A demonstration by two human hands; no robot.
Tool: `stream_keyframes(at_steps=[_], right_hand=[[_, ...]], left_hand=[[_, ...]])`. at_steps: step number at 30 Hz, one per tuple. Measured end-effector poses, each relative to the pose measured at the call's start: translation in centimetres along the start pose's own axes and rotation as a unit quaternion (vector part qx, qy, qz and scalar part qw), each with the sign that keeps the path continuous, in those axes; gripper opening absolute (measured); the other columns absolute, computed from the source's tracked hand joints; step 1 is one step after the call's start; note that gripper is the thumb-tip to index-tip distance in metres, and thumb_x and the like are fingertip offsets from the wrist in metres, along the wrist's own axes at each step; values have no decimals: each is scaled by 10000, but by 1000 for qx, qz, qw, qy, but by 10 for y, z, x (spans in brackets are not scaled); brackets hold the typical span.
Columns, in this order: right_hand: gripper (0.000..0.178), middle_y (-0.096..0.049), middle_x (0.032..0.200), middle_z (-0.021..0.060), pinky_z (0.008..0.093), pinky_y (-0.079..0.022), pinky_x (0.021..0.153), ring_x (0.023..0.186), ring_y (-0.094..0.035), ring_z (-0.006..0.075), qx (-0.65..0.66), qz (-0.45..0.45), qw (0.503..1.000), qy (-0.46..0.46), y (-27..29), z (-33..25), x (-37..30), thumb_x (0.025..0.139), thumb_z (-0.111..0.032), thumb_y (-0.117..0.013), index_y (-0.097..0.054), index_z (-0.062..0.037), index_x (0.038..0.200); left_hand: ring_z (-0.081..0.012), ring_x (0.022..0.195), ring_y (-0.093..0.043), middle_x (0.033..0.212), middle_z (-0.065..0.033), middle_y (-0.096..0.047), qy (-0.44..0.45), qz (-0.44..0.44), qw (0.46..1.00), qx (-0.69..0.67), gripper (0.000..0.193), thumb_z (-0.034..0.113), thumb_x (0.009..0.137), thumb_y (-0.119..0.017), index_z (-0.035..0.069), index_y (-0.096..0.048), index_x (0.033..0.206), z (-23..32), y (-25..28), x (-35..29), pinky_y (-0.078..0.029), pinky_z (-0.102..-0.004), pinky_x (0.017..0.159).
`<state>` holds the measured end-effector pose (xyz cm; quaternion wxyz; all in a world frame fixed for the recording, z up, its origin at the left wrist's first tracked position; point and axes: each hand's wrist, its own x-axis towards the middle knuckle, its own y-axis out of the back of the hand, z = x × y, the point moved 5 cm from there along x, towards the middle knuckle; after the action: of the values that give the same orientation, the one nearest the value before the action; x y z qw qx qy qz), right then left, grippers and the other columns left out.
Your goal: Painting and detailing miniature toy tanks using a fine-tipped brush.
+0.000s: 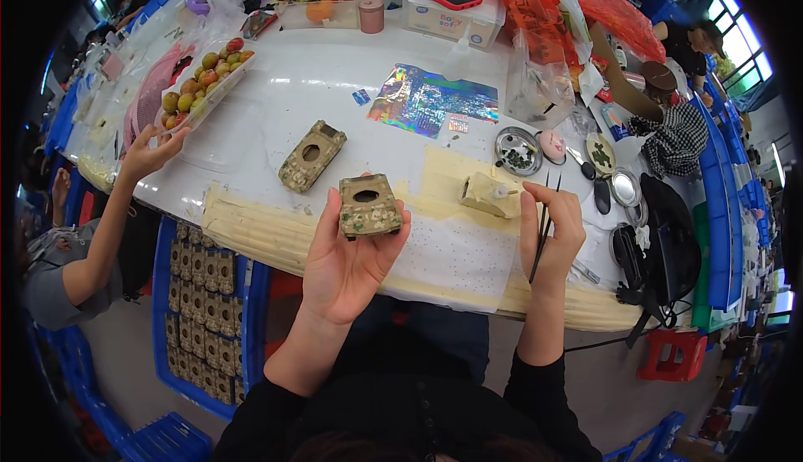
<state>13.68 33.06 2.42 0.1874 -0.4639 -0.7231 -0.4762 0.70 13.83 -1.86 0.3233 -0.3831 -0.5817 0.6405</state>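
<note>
We are working at a long white worktable (309,85), its near edge padded in cream-coloured material. Below it, to our left, a blue crate (255,303) holds rows of camouflaged bodies much like the one in our hand. A shiny holographic sheet (435,100) lies farther back on the tabletop.

Our left hand (341,278) is raised in front of the table's near edge, thumb and fingers closed around the sides of a camouflaged model-tank hull (369,205), its oval top opening showing. Our right hand (555,232) grips dark tweezers (544,232) between thumb and fingers; the points face away from us and stand apart, well clear of the hull. We see nothing between them, though a tiny piece might escape us.

A second hull (311,156) rests on the table beyond the left hand. Beyond the right, a round metal dish (514,135) carries small dark green parts (519,158).

We judge this a moment of holding and checking, with the tweezers at the ready and not touching the hull. From here, the next move calls for a steady left grip and a light, exact pinch.
</note>
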Motion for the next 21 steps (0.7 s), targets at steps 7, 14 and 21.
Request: stream_keyframes(at_steps=[7, 14, 21], right_hand=[[67, -541, 674, 69, 298, -386, 572, 631, -479, 203, 0, 8, 1000, 0, 2, 1, 1, 780, -32, -684, -663, -27, 843], [73, -560, 684, 70, 295, -390, 572, 634, -486, 203, 3, 7, 1000, -2, 3, 1, 1, 776, -29, -684, -663, -28, 846], [81, -560, 684, 70, 303, -390, 580, 633, -483, 210, 8, 7, 1000, 2, 3, 1, 2, 766, -24, -688, -660, -26, 843]], left_hand=[[-333, 1134, -539, 1193, -200, -532, 3, 2, 1000, 1, 464, 403, 978, -438, 64, -434, 1296, 0, 3, 2, -480, -422, 995], [-338, 1133, -540, 1191, -206, -533, 4, 2, 1000, -3, 471, 398, 981, -432, 56, -426, 1305, -2, 3, 3, -479, -427, 997], [-341, 1129, -544, 1193, -210, -531, 4, 2, 1000, -16, 473, 396, 984, -426, 51, -424, 1306, -5, 1, 4, -484, -427, 992]])
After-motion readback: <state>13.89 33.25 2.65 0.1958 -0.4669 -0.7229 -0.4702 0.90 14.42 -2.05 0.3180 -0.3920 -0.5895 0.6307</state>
